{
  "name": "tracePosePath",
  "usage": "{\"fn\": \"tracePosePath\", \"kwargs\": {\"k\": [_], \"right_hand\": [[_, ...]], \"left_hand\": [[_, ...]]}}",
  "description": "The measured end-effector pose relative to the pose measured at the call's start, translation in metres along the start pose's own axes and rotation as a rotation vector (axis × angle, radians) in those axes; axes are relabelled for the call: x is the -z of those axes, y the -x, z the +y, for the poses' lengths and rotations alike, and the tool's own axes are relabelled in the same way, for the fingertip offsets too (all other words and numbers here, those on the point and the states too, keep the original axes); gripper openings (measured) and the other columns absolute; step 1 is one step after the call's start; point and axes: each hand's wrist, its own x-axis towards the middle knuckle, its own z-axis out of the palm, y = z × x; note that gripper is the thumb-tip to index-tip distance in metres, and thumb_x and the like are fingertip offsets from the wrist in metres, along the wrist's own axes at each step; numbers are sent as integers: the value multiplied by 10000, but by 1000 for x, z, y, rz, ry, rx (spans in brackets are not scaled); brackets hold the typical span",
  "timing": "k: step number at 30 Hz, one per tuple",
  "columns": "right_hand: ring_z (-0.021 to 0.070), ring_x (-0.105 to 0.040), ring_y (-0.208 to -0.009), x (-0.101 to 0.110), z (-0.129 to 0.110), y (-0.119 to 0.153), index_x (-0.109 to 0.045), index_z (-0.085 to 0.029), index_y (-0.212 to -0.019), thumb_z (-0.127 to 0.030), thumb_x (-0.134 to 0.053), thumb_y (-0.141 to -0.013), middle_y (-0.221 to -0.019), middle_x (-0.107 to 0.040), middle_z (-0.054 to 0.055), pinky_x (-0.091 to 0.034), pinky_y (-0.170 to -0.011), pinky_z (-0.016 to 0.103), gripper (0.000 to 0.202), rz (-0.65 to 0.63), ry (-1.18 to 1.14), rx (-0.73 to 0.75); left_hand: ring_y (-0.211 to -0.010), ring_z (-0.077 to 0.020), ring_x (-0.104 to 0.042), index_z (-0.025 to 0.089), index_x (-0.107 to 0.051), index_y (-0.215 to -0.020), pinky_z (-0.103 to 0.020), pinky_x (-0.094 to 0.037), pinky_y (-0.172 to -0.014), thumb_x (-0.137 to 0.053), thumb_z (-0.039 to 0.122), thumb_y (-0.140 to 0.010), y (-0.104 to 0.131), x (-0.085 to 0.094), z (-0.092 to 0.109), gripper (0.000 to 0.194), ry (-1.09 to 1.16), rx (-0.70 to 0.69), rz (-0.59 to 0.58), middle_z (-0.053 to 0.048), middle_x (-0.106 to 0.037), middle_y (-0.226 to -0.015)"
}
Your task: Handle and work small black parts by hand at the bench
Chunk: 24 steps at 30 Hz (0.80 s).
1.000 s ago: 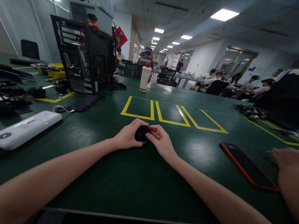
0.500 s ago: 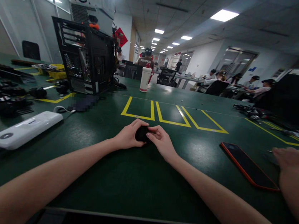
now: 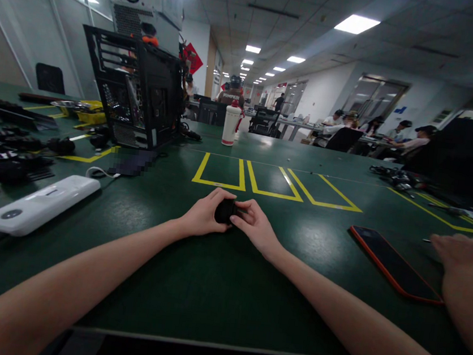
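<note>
A small dark round object (image 3: 224,211) is between my two hands, low over the green table (image 3: 207,288). My left hand (image 3: 204,214) curls around its left side, with thumb and fingers gripping it. At its right edge is my right hand (image 3: 254,224), thumb and fingers pinched together against the object. What exactly the right fingertips grip is too small to tell. Just beyond the hands, yellow tape outlines (image 3: 271,194) mark the table.
An open black computer case (image 3: 143,93) stands back left, near a white power strip (image 3: 41,203) and dark parts. A white bottle (image 3: 230,124) is behind the tape. An orange-edged phone (image 3: 393,264) and another person's hand (image 3: 464,255) are at the right.
My right fingers have shifted slightly on the object's right side, and a little more of that side shows. The left hand has hardly moved.
</note>
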Motion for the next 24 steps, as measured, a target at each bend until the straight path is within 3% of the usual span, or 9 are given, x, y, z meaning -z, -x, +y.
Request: {"fn": "tracePosePath", "kwargs": {"k": [3,9,15,21,24], "right_hand": [[155,-570,-944,0,1,-3,-514,-206,-877,-247,-575,-735,-925,-575,9,-450,-877,354,159,55,66,25],[172,-541,-1032,4,3,-6,-521,-202,-1043,-231,-567,-736,-1074,-573,47,-392,-954,381,312,19,78,-56],[177,-532,-1050,3,0,1,-516,-219,-979,-179,-624,-677,-1035,-571,17,-423,-926,360,323,-16,7,-4],[157,-568,-967,2,-2,-2,-552,-199,-870,-238,-581,-728,-938,-587,9,-430,-910,343,150,52,74,57],[166,-559,-996,3,0,-5,-539,-203,-963,-228,-589,-721,-1007,-584,27,-425,-919,357,249,65,84,28]], "left_hand": [[-975,-204,-496,221,-394,-1108,-342,-443,-817,-656,254,-611,0,0,0,562,-2,9,-11,-45,-472,-1070],[-974,-207,-500,220,-404,-1091,-351,-442,-822,-661,250,-605,-1,0,1,550,6,12,-13,-46,-478,-1067],[-983,-209,-507,223,-411,-1098,-349,-440,-827,-661,220,-589,-1,-1,0,567,33,12,12,-47,-485,-1063],[-968,-205,-512,219,-421,-1092,-346,-439,-817,-665,223,-581,-2,-2,0,566,41,13,30,-44,-491,-1055],[-967,-206,-514,218,-425,-1080,-344,-442,-816,-669,218,-577,-2,-1,1,559,38,22,13,-44,-492,-1053]]}}
